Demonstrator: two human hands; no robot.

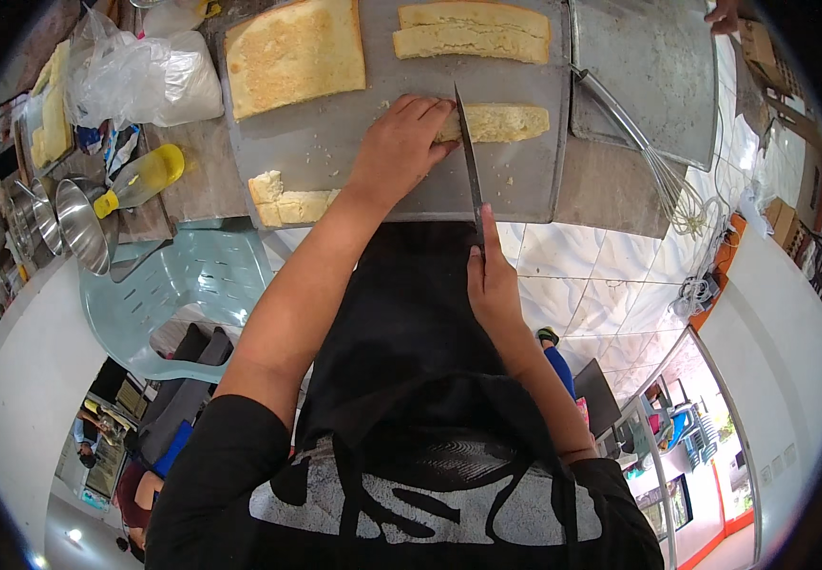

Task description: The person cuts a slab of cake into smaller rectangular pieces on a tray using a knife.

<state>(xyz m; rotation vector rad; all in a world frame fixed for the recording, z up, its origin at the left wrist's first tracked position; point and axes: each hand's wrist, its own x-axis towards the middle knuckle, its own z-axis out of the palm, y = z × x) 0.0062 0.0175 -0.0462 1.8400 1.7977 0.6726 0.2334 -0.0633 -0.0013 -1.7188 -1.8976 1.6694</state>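
My right hand (pixel 491 274) grips the handle of a long knife (pixel 471 153), whose blade crosses a strip of sponge cake (pixel 507 123) on a grey metal tray (pixel 254 153). My left hand (pixel 404 146) rests on the left end of that strip, fingertips close to the blade, and covers part of it. Two long strips of cake (pixel 471 32) lie side by side at the tray's upper right. At the upper left lies a large flat slab of cake (pixel 295 53). Smaller cake pieces (pixel 297 206) sit at the lower left, partly behind my left forearm. Crumbs are scattered about.
A wire whisk (pixel 639 135) lies across a second metal tray (pixel 642 68) at right. On the left are a plastic bag of white powder (pixel 190 78), a bottle of yellow liquid (pixel 144 178), metal bowls (pixel 83 224) and a green plastic chair (pixel 126 313). Another person's hand (pixel 722 16) shows upper right.
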